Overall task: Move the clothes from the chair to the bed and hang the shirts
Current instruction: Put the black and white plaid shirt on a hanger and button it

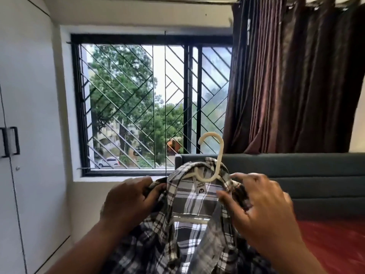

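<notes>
Plaid shirt (189, 210) on cream plastic hanger (214, 155), held at 6 o'clock before window (152, 103). Left hand (128, 200) grips collar at 9 o'clock; right hand (262, 210) pinches collar at 3 o'clock.

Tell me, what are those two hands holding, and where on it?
A plaid shirt on a cream hanger. The left hand grips its left shoulder; the right hand pinches the collar's right side.

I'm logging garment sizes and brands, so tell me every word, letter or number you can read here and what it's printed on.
"M": size mark on the neck label inside the plaid shirt, just below the hanger.
Two short lines of brand lettering above the "M" on the same label: too blurred to read surely.
No other text shows.
</notes>
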### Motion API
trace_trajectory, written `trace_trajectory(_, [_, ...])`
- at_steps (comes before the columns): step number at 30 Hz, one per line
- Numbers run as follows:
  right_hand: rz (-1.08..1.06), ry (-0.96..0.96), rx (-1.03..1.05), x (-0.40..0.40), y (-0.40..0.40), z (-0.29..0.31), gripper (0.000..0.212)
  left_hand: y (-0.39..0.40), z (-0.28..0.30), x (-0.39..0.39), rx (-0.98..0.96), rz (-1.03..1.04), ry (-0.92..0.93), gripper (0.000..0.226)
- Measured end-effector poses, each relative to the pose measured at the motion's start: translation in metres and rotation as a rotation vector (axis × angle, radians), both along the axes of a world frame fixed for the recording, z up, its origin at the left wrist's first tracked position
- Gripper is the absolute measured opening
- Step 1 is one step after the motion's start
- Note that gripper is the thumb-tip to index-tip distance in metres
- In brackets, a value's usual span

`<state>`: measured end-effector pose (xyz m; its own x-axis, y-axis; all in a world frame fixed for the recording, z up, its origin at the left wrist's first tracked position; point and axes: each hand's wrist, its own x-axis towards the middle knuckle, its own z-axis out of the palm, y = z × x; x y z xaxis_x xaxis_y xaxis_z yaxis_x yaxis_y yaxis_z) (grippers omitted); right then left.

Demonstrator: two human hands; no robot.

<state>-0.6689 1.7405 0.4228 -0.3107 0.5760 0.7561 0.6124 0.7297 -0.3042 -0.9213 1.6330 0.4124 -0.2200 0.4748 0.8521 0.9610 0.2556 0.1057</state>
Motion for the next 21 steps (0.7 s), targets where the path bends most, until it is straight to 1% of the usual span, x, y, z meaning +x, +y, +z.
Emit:
trace_trajectory(2, [-0.08,-0.078,0.133,-0.01,0.002,0.004,0.062,0.001,0.001,0.001,0.025,-0.028,-0.014,0.052])
trace_trajectory(5, [-0.104,-0.02,0.311,-0.015,0.012,0.014,0.039,0.004,-0.001,-0.001,0.038,-0.032,0.005,0.051])
trace_trajectory(7, [-0.105,-0.016,0.358,-0.013,0.013,0.025,0.024,0.004,-0.004,-0.002,0.034,-0.047,0.011,0.05])
trace_trajectory(8, [-0.102,-0.047,0.338,-0.011,0.011,0.033,0.021,0.004,-0.005,-0.003,0.039,-0.062,0.007,0.05])
trace_trajectory(10, [-0.073,-0.092,0.211,-0.01,0.008,0.051,0.019,0.001,-0.008,-0.003,0.056,-0.112,-0.013,0.052])
trace_trajectory(13, [0.046,-0.019,-0.197,-0.013,0.018,0.079,0.022,0.0,-0.012,-0.001,0.07,-0.174,-0.013,0.06])
trace_trajectory(14, [0.076,0.038,-0.257,-0.015,0.018,0.084,0.025,0.0,-0.014,0.001,0.077,-0.18,-0.012,0.06])
trace_trajectory(15, [0.075,0.086,-0.264,-0.019,0.019,0.087,0.032,0.001,-0.015,0.002,0.086,-0.18,-0.02,0.056])
trace_trajectory(16, [0.058,0.081,-0.233,-0.023,0.019,0.085,0.039,0.001,-0.015,0.003,0.093,-0.174,-0.036,0.05])
trace_trajectory(17, [0.058,0.028,-0.227,-0.027,0.017,0.081,0.043,0.002,-0.016,0.002,0.097,-0.167,-0.057,0.043])
trace_trajectory(18, [0.112,-0.037,-0.254,-0.03,0.015,0.077,0.043,0.002,-0.017,-0.001,0.094,-0.163,-0.08,0.038])
trace_trajectory(19, [0.214,-0.077,-0.34,-0.03,0.012,0.074,0.041,0.002,-0.019,-0.004,0.088,-0.162,-0.097,0.035])
trace_trajectory(21, [0.468,-0.011,-0.562,-0.019,0.011,0.079,0.031,-0.001,-0.023,-0.014,0.091,-0.146,-0.129,0.037])
